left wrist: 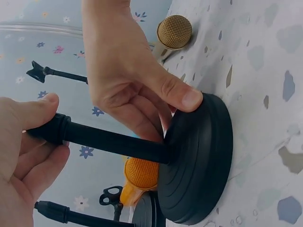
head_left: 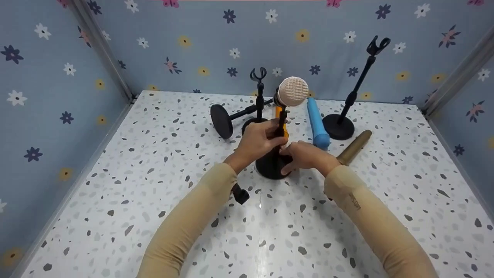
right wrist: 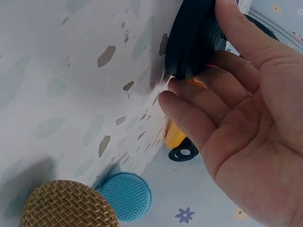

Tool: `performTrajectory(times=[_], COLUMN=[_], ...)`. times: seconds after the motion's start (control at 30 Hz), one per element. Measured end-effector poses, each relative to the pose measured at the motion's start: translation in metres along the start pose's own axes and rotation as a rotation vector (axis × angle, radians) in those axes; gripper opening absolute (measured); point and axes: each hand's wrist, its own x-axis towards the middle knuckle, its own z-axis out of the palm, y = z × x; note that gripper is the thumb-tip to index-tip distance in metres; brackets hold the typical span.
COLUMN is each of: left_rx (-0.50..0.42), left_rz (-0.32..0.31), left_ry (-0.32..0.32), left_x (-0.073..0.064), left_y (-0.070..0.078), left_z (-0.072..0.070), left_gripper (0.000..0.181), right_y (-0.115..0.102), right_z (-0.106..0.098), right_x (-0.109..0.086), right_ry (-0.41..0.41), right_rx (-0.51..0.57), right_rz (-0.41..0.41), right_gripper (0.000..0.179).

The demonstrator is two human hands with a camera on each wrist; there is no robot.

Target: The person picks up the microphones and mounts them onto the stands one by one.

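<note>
Head view: the left hand (head_left: 257,141) pinches the pole (left wrist: 116,141) of a black microphone stand (head_left: 282,119) near the middle of the counter (head_left: 96,216), and the right hand (head_left: 307,155) grips its round base (left wrist: 196,156) at the rim. It is probably stiff and bottom-heavy, best held by pole and base; its long axis runs near upright, a pale microphone (head_left: 293,91) uppermost.

A: What does the right hand (right wrist: 246,106) touch?
B: A round black base (right wrist: 194,42). Thumb laid against it, fingers bent near its rim, palm toward the camera.
A: Items nearby?
B: Orange microphone (right wrist: 174,136), partly hidden by the fingers; black ring-shaped clip (right wrist: 191,143) just beside it. Blue microphone (right wrist: 127,196) and brown microphone (right wrist: 68,208), mesh heads showing; the brown one cut off by the frame.
A: Surroundings?
B: Speckled table (right wrist: 71,104), flowered wall (right wrist: 165,189).
</note>
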Motion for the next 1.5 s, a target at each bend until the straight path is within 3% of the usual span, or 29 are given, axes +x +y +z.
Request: performTrajectory(times=[0.07, 0.17, 0.27, 0.37, 0.57, 0.8, 0.87, 1.03, 1.1, 1.5], left_rx=[-0.025, -0.133, -0.248, -0.303, -0.301, -0.241, -0.242, -0.305, -0.317, -0.312], left_rz=[-0.014, -0.042, -0.065, -0.08, -0.065, -0.052, -0.047, -0.076, -0.092, -0.087], left_ry=[-0.024, -0.099, -0.176, -0.204, -0.154, -0.079, -0.094, -0.215, -0.236, -0.164], left_x=[0.0002, -0.0003, -0.0006, -0.0003, 0.0011, 0.0037, 0.0037, -0.0007, -0.0021, -0.0025], left_y=[0.0005, -0.0001, -0.0024, -0.0039, -0.0055, -0.0034, -0.0037, -0.0049, -0.0052, -0.0024], left_z=[0.0002, -0.0018, -0.0037, -0.0046, -0.0025, -0.0014, -0.0019, -0.0047, -0.0052, -0.0033], left_gripper=[0.03, 0.029, 0.031, 0.032, 0.033, 0.035, 0.035, 0.032, 0.031, 0.025], right_y=[0.0014, 0.003, 0.0049, 0.0058, 0.0039, 0.0031, 0.0037, 0.0061, 0.0064, 0.0057], right_z=[-0.0003, -0.0003, 0.0004, 0.0012, 0.0021, 0.004, 0.005, 0.0065, 0.0067, 0.0083], right_x=[0.0, 0.0005, 0.0005, -0.0002, -0.0032, -0.0044, -0.0044, -0.0058, -0.0067, -0.0058], right_ry=[-0.003, -0.009, -0.012, -0.017, -0.013, 0.036, 0.043, 0.038, 0.034, 0.026], right_rx=[-0.003, -0.002, -0.004, 0.002, -0.026, -0.033, -0.026, -0.044, -0.057, -0.037], right_rz=[-0.01, -0.013, -0.011, 0.012, 0.035, 0.049, 0.052, 0.05, 0.058, 0.053], right_gripper=[0.049, 0.047, 0.056, 0.064, 0.075, 0.066, 0.066, 0.058, 0.058, 0.064])
